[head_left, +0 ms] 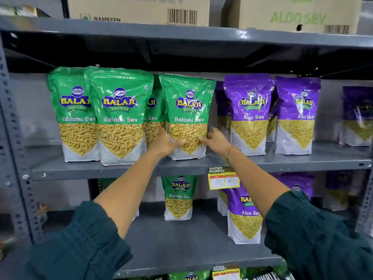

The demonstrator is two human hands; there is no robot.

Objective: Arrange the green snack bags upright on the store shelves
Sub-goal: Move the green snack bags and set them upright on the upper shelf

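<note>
Green Ratlami Sev bags stand upright on the grey shelf.

Green snack bags, purple bags, grey shelf.

Grey shelf: green bags upright left, purple bags right

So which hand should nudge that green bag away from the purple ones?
The right hand. It sits on the Ratlami Sev bag's right edge, between it and the purple Aloo Sev bags, so it can probably push leftward.
</note>
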